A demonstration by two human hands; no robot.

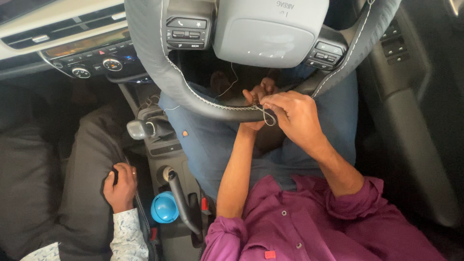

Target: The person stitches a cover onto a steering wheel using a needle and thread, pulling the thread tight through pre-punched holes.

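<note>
1. The steering wheel point(164, 72) filled the upper middle of the view, its grey stitched cover wrapped round the rim, with a pale centre pad point(268, 31) and button clusters on either side of it.
2. The person's blue trousers point(212, 145) and magenta shirt point(314, 227) lay below the wheel, sleeves rolled to the elbows.
3. A passenger in dark trousers sat on the person's left, one hand point(121, 186) in a patterned sleeve resting on the thigh.
4. The right hand point(295, 118) was at the bottom of the rim, its fingers pinched closed on a loop of pale thread point(268, 116) just at the cover's seam.
5. The left hand point(258, 96) reached up behind the rim and touched it beside the right hand; its fingers were curled about the rim, though whether they gripped the thread could not be told.
6. A handbrake lever point(183, 200) and a gear selector point(142, 128) stood on the centre console.
7. A small blue cup point(164, 208) sat just beside the lever.
</note>
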